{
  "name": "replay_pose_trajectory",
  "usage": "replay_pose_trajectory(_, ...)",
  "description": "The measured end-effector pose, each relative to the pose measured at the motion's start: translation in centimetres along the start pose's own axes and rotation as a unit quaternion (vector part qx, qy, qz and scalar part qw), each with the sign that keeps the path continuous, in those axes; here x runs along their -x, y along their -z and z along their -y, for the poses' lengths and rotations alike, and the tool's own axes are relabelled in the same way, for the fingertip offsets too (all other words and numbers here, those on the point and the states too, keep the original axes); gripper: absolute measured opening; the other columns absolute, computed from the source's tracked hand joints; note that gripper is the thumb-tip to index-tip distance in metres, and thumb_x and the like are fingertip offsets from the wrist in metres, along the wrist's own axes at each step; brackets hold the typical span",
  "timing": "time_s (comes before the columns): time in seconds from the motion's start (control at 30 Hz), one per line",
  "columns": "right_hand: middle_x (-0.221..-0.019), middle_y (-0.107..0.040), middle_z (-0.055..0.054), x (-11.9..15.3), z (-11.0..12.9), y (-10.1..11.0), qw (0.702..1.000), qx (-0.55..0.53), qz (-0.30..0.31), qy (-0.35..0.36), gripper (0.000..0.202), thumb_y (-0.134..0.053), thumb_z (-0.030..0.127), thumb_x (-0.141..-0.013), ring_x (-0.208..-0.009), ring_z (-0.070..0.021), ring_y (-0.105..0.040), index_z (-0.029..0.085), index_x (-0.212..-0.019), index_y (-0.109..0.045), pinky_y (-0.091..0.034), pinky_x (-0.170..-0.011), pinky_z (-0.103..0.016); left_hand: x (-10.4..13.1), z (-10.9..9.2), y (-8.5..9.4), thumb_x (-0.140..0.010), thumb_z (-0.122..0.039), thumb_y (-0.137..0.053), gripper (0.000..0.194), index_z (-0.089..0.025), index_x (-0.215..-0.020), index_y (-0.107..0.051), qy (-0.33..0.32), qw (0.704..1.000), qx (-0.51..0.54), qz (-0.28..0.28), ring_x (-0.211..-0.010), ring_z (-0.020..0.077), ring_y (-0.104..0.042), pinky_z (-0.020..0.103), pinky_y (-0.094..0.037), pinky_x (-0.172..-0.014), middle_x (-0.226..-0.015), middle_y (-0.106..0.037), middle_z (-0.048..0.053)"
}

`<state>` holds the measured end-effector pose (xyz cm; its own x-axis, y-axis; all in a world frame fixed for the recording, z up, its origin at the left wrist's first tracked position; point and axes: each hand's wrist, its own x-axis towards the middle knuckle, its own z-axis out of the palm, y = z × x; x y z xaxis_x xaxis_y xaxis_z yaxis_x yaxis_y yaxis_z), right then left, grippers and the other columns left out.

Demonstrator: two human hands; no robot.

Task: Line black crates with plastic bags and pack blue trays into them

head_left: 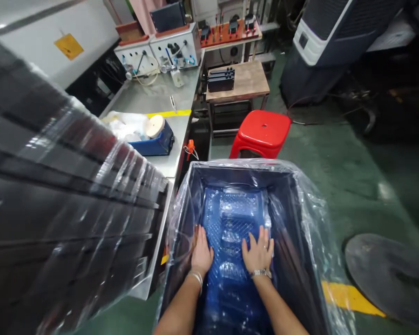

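A dark, deep bin point(300, 223) lined with a clear plastic bag point(317, 209) stands in front of me. Inside it lies a blue moulded plastic tray point(230, 228) with a textured, shiny surface. My left hand point(201, 252) reaches along the tray's left edge, fingers stretched out and held close together. On the tray's right side, my right hand point(259, 251) rests with its fingers spread, palm down. Neither hand is gripping anything that I can see. Both forearms come in over the bin's near side.
Film-wrapped dark stacked trays point(73, 195) rise close on the left. Beyond them is a metal bench point(178, 100) with a blue box point(155, 144) on it. A red stool point(263, 130) stands behind the bin, and a grey round plate point(387, 274) lies to the right.
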<state>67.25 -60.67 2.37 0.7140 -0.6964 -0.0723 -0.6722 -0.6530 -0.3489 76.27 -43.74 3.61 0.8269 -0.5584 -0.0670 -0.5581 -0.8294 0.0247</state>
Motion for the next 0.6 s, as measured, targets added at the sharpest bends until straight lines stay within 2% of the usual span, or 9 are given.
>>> replay_pose_trajectory(0.1,-0.149,-0.026,-0.017,-0.8,1.1,1.4,0.999,0.028,0.035,-0.023,0.049,-0.03,0.036,-0.092,-0.138,-0.0282,-0.018,0.011,-0.121,-0.061,-0.015,-0.111,-0.047,-1.0,0.2,-1.4,-0.077,-0.015,-0.042,0.074,0.006,-0.142,-0.016,0.004,0.999,-0.023,0.026,-0.141,0.032,-0.013,0.048,-0.029,-0.113,-0.148,-0.025,0.027)
replay_pose_trajectory(0.23,-0.147,-0.027,-0.021,-4.8,3.2,3.9,0.972,0.03,0.221,-0.069,0.042,-0.043,0.033,-0.088,-0.136,-0.0313,-0.026,0.007,-0.11,-0.066,-0.021,-0.109,-0.05,-1.1,0.4,-1.7,-0.075,-0.017,-0.042,0.07,0.008,-0.139,-0.026,-0.016,0.998,-0.059,0.023,-0.141,0.0339,-0.012,0.05,-0.028,-0.112,-0.147,-0.026,0.027)
replay_pose_trajectory(0.3,-0.136,-0.044,-0.023,-7.7,4.7,6.6,0.951,-0.01,0.295,-0.086,0.037,-0.054,0.033,-0.082,-0.124,-0.0347,-0.043,0.008,-0.103,-0.069,-0.035,-0.099,-0.052,-0.7,0.5,-1.6,-0.074,-0.018,-0.044,0.07,0.008,-0.137,-0.03,-0.026,0.997,-0.072,0.021,-0.14,0.035,-0.016,0.05,-0.031,-0.111,-0.146,-0.029,0.027)
replay_pose_trajectory(0.37,-0.115,-0.063,-0.016,-10.7,5.7,10.1,0.947,-0.063,0.309,-0.061,0.034,-0.055,0.037,-0.082,-0.105,-0.029,-0.059,0.014,-0.102,-0.07,-0.046,-0.088,-0.042,-0.4,0.5,-1.5,-0.075,-0.02,-0.045,0.071,0.006,-0.139,-0.027,-0.015,0.997,-0.076,0.008,-0.139,0.0343,-0.02,0.049,-0.033,-0.11,-0.146,-0.031,0.027)
replay_pose_trajectory(0.43,-0.112,-0.066,-0.007,-13.9,5.3,13.7,0.962,-0.115,0.249,0.014,0.036,-0.045,0.042,-0.089,-0.103,-0.0205,-0.06,0.022,-0.109,-0.067,-0.046,-0.09,-0.033,0.1,0.4,-1.4,-0.078,-0.022,-0.044,0.072,0.002,-0.142,-0.021,0.006,0.998,-0.07,-0.008,-0.139,0.0319,-0.023,0.048,-0.035,-0.109,-0.147,-0.03,0.025)
replay_pose_trajectory(0.47,-0.121,-0.061,-0.004,-15.6,4.4,15.1,0.97,-0.138,0.194,0.053,0.039,-0.04,0.043,-0.091,-0.114,-0.0185,-0.053,0.024,-0.116,-0.062,-0.04,-0.098,-0.032,0.3,0.2,-1.3,-0.08,-0.023,-0.043,0.071,0.0,-0.143,-0.02,0.012,0.998,-0.062,-0.012,-0.139,0.0309,-0.024,0.047,-0.035,-0.109,-0.147,-0.03,0.024)
replay_pose_trajectory(0.53,-0.123,-0.059,-0.011,-19.5,1.6,16.9,0.96,-0.221,-0.014,0.169,0.046,-0.043,0.048,-0.089,-0.119,-0.0243,-0.049,0.015,-0.115,-0.062,-0.035,-0.104,-0.041,0.7,-0.1,-1.1,-0.082,-0.025,-0.042,0.068,-0.001,-0.142,-0.022,0.02,0.999,-0.042,-0.012,-0.138,0.0305,-0.026,0.046,-0.035,-0.109,-0.147,-0.03,0.024)
replay_pose_trajectory(0.57,-0.12,-0.06,-0.013,-21.6,-0.1,17.1,0.952,-0.248,-0.066,0.164,0.052,-0.043,0.052,-0.089,-0.117,-0.0257,-0.05,0.013,-0.116,-0.06,-0.035,-0.103,-0.045,0.8,-0.3,-1.0,-0.083,-0.026,-0.041,0.066,0.0,-0.141,-0.024,0.023,0.999,-0.032,-0.009,-0.138,0.0308,-0.026,0.046,-0.035,-0.109,-0.147,-0.03,0.024)
replay_pose_trajectory(0.6,-0.114,-0.063,-0.013,-23.5,-1.9,16.8,0.949,-0.278,-0.077,0.13,0.055,-0.039,0.055,-0.09,-0.113,-0.0249,-0.054,0.011,-0.117,-0.059,-0.038,-0.1,-0.045,0.9,-0.5,-0.9,-0.083,-0.026,-0.042,0.066,0.001,-0.14,-0.026,0.026,0.999,-0.022,-0.006,-0.138,0.0312,-0.025,0.046,-0.034,-0.11,-0.147,-0.029,0.025)
